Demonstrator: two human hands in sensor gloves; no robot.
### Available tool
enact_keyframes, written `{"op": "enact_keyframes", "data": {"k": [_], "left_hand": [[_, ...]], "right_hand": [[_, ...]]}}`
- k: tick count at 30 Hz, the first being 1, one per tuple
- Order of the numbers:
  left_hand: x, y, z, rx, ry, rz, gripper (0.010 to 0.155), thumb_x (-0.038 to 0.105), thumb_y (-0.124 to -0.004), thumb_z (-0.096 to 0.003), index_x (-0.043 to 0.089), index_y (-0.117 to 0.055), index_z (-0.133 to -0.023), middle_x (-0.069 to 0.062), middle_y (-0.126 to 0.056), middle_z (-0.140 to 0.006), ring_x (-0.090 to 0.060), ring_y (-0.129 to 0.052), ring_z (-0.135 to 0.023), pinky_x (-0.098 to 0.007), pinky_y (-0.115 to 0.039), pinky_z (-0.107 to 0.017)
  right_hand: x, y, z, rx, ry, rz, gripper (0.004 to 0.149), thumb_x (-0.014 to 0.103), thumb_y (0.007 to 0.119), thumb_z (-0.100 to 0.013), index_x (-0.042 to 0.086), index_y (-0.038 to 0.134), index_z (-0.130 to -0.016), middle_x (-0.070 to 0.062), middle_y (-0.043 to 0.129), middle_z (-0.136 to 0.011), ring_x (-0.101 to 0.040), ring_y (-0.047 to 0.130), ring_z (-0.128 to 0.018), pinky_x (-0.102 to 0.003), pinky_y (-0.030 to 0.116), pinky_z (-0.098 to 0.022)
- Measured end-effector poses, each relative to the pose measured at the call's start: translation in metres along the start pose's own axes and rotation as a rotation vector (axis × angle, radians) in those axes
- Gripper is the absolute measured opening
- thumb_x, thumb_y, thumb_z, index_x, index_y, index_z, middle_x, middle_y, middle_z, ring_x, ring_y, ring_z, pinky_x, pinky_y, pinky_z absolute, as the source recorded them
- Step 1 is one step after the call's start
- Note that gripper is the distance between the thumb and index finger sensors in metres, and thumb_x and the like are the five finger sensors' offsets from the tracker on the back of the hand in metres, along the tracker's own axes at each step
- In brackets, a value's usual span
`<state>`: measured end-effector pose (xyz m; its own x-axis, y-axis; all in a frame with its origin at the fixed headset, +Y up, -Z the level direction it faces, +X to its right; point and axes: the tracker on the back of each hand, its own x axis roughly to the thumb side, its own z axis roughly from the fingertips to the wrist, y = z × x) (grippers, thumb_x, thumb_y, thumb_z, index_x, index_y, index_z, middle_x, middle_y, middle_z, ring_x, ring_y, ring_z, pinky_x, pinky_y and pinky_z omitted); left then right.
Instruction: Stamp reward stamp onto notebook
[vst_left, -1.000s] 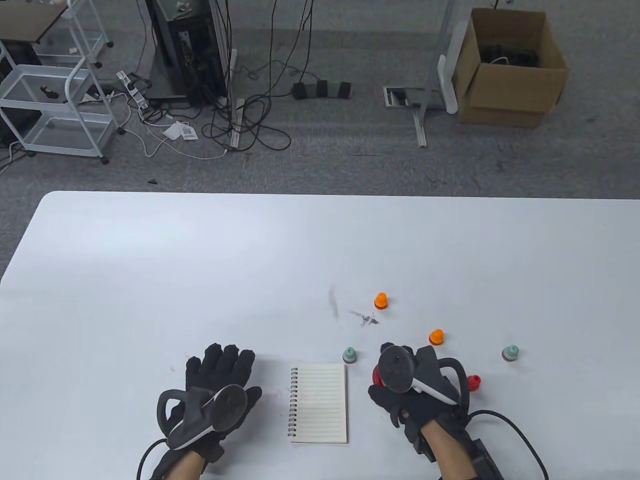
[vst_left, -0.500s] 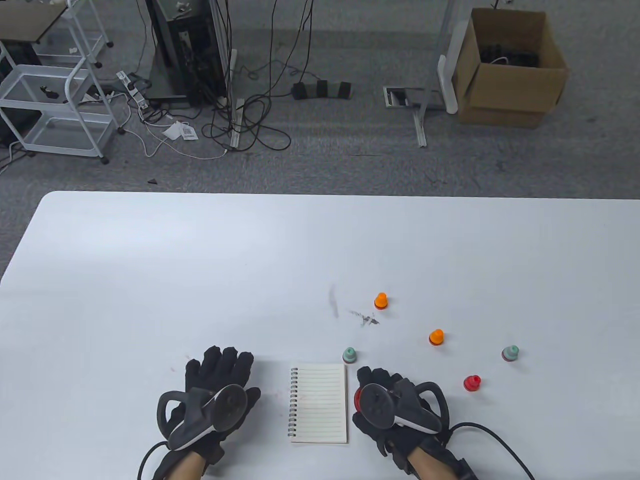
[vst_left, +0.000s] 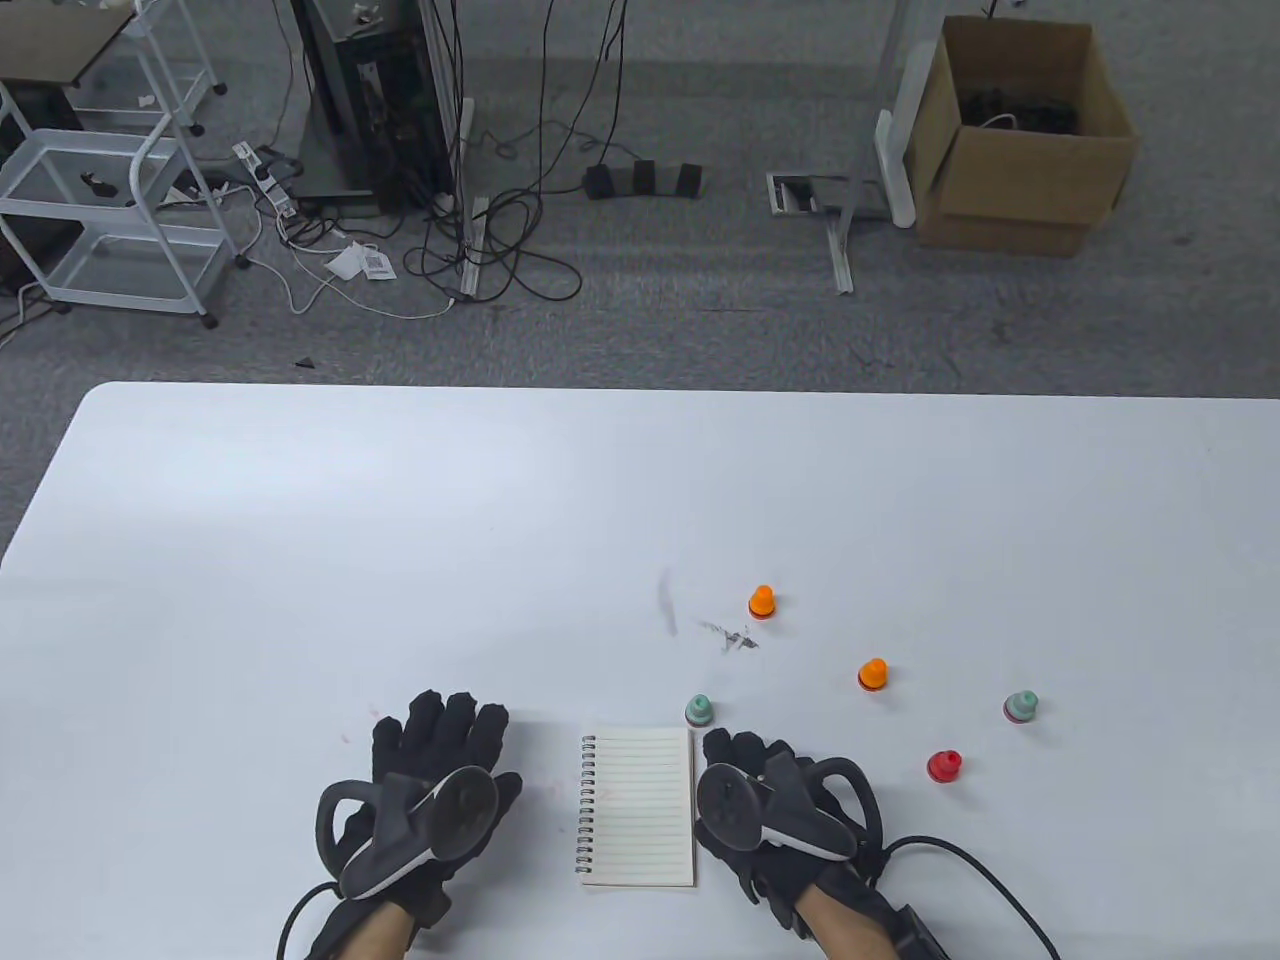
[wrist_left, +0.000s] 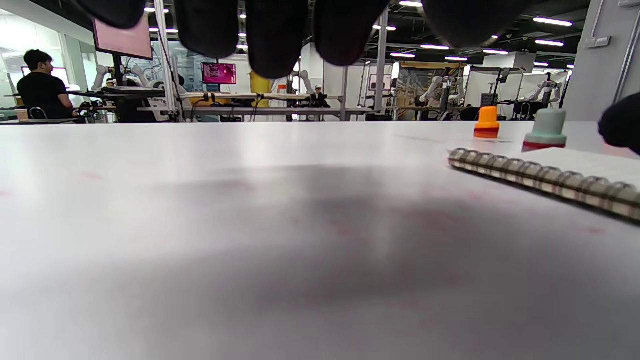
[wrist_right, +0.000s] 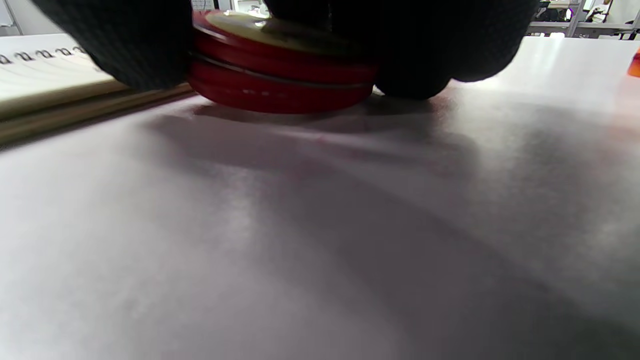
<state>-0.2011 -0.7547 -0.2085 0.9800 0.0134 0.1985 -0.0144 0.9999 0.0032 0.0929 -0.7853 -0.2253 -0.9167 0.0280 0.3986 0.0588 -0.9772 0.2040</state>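
The right hand (vst_left: 770, 810) is sitting low in the frame of the table view, just right of the notebook (vst_left: 640, 805), and its fingers (wrist_right: 430, 55) are curling round a red stamp (wrist_right: 280, 70), clamping it from both sides. In the right wrist view the stamp's round base is hovering just above, or perhaps just touching, the bare surface (vst_left: 500, 550) beside the notebook's edge; which of the two I cannot tell. That is where the main risk is lying: if the hand is pressing down here, the ink is going onto the surface, not onto the page, and faint reddish smudges around the notebook in the left wrist view are suggesting this surface is taking ink easily. A second risk is the stamp landing half on the paper's edge, leaving a partial print, since the base is appearing tilted and the page is sitting a step higher than the surface. The left hand (vst_left: 435, 790) is resting flat at lower left of the table view, fingers (wrist_left: 275, 35) straight and spread, holding nothing, and staying apart from the notebook, so nothing is pinning the pages; a sideways push from the stamp could be sliding the light spiral-bound pad. The other small stamps, such as the green one (vst_left: 699, 710) just above the notebook's upper right corner, are standing close enough to be knocked over by a careless sweep.
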Motion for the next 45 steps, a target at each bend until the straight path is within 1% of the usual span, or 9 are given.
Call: {"op": "enact_keyframes", "data": {"k": [6, 15, 21, 27, 32, 36, 45], "left_hand": [[0.0, 0.0, 0.0, 0.0, -0.001, 0.002, 0.071, 0.062, -0.067, -0.0488, 0.031, -0.061, -0.113, -0.009, -0.063, -0.121, -0.044, -0.059, -0.113, -0.07, -0.054, -0.079], [-0.001, 0.001, 0.0, 0.002, 0.002, 0.007, 0.071, 0.061, -0.067, -0.0489, 0.031, -0.061, -0.113, -0.009, -0.063, -0.121, -0.044, -0.059, -0.113, -0.07, -0.054, -0.079], [-0.003, 0.001, 0.0, 0.009, 0.01, 0.011, 0.071, 0.061, -0.067, -0.0489, 0.031, -0.061, -0.113, -0.009, -0.063, -0.121, -0.044, -0.059, -0.113, -0.07, -0.054, -0.079], [-0.005, 0.001, 0.0, 0.014, 0.014, 0.012, 0.071, 0.061, -0.067, -0.0488, 0.032, -0.061, -0.113, -0.008, -0.063, -0.121, -0.044, -0.059, -0.113, -0.07, -0.054, -0.079], [-0.006, 0.001, 0.0, 0.015, 0.017, 0.012, 0.071, 0.061, -0.067, -0.0489, 0.031, -0.061, -0.113, -0.008, -0.063, -0.121, -0.044, -0.059, -0.113, -0.07, -0.054, -0.079], [-0.007, 0.002, 0.0, 0.015, 0.018, 0.012, 0.071, 0.061, -0.067, -0.0489, 0.031, -0.061, -0.113, -0.009, -0.063, -0.12, -0.044, -0.059, -0.113, -0.07, -0.054, -0.079], [-0.013, 0.003, 0.001, 0.018, 0.039, 0.021, 0.071, 0.061, -0.067, -0.049, 0.031, -0.06, -0.113, -0.009, -0.062, -0.121, -0.044, -0.059, -0.113, -0.07, -0.054, -0.079]], "right_hand": [[0.001, 0.0, 0.001, 0.023, -0.001, 0.012, 0.077, 0.051, 0.078, -0.045, 0.007, 0.054, -0.103, -0.02, 0.062, -0.1, -0.045, 0.074, -0.077, -0.051, 0.068, -0.058], [-0.001, -0.002, 0.003, 0.021, 0.005, -0.006, 0.076, 0.051, 0.077, -0.045, 0.007, 0.053, -0.103, -0.02, 0.061, -0.101, -0.044, 0.073, -0.079, -0.052, 0.068, -0.059], [-0.014, -0.012, 0.012, -0.019, 0.035, -0.047, 0.077, 0.051, 0.077, -0.045, 0.008, 0.053, -0.104, -0.02, 0.061, -0.101, -0.044, 0.073, -0.079, -0.052, 0.068, -0.059], [-0.034, -0.017, 0.019, -0.018, 0.073, -0.117, 0.077, 0.05, 0.079, -0.044, 0.008, 0.053, -0.104, -0.02, 0.06, -0.101, -0.045, 0.073, -0.08, -0.053, 0.067, -0.06], [-0.048, -0.016, 0.021, 0.011, 0.101, -0.136, 0.078, 0.049, 0.08, -0.043, 0.009, 0.053, -0.104, -0.02, 0.059, -0.102, -0.045, 0.071, -0.08, -0.053, 0.066, -0.06], [-0.056, -0.011, 0.019, 0.073, 0.126, -0.114, 0.078, 0.048, 0.082, -0.042, 0.009, 0.053, -0.104, -0.02, 0.058, -0.103, -0.046, 0.071, -0.081, -0.053, 0.066, -0.06], [-0.054, -0.001, 0.013, 0.179, 0.145, -0.049, 0.079, 0.047, 0.082, -0.04, 0.011, 0.052, -0.104, -0.02, 0.053, -0.104, -0.046, 0.068, -0.081, -0.052, 0.064, -0.06]]}}
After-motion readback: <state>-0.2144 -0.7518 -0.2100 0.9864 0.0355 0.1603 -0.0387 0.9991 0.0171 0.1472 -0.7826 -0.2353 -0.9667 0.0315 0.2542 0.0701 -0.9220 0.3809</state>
